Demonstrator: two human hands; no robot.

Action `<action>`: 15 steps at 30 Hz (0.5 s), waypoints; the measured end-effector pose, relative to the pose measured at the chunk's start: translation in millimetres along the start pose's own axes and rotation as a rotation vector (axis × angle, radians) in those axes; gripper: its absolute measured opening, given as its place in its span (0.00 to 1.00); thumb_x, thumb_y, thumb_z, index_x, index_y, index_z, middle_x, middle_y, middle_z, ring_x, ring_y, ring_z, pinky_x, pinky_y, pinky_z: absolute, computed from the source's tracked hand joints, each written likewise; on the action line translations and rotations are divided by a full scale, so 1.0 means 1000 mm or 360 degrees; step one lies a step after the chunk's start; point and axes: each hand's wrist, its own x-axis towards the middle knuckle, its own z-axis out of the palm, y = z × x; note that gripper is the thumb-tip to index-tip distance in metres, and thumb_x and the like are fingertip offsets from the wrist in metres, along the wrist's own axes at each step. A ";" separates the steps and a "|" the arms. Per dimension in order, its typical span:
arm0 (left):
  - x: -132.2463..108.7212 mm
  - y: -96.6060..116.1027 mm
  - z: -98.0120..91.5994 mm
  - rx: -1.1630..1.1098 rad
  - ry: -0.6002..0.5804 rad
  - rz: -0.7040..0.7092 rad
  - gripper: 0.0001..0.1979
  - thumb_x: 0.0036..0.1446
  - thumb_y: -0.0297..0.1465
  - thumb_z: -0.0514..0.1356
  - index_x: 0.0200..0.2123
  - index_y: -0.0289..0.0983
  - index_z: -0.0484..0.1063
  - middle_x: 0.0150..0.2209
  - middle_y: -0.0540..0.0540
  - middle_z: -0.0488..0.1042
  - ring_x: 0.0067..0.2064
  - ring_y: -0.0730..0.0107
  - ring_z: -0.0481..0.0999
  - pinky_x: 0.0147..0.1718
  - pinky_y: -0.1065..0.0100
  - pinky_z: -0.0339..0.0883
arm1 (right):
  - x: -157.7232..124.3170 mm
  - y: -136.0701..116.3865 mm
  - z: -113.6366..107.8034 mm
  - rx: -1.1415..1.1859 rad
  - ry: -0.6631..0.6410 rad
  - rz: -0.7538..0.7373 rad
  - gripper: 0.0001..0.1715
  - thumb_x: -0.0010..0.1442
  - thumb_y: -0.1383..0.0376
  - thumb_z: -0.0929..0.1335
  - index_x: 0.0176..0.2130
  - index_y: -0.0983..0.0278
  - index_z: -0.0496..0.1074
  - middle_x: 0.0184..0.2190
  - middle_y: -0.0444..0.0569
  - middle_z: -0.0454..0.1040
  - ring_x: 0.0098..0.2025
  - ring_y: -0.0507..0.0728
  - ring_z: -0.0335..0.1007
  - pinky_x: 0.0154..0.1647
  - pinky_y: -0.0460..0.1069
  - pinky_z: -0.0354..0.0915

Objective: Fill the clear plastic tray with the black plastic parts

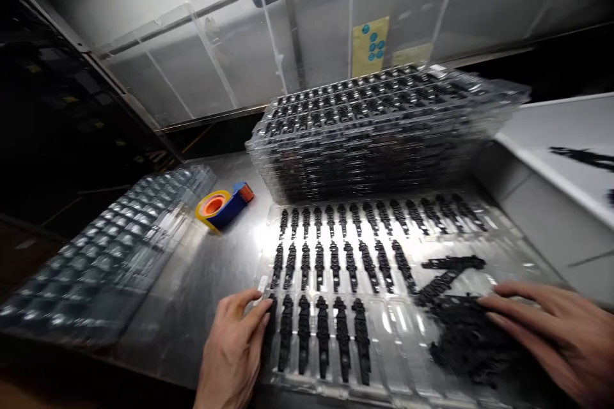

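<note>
A clear plastic tray [384, 332] lies on the metal table with rows of slim black parts [322, 337] in its slots. On its right side is a loose pile of the same black parts [472, 339], two of them lying crosswise above it. My right hand [556, 332] reaches over the pile, fingers stretched out and touching it; whether a part is between them is not visible. At the tray's left edge my left hand [235, 348] has thumb and index finger close together around the rim, beside a black part in the first slot.
A tall stack of filled clear trays [369, 153] stands behind. To the left are stacked empty trays [96, 262] and a blue and yellow tape dispenser [225, 206]. A white box [542, 166] with black parts stands at right.
</note>
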 end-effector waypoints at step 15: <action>0.053 0.162 0.056 -0.0622 -0.0074 0.0332 0.12 0.61 0.29 0.53 0.47 0.37 0.68 0.40 0.41 0.73 0.38 0.61 0.70 0.34 0.60 0.71 | 0.024 -0.053 -0.055 0.0177 -0.0453 0.0046 0.10 0.67 0.65 0.60 0.41 0.60 0.69 0.37 0.49 0.70 0.40 0.55 0.69 0.38 0.50 0.68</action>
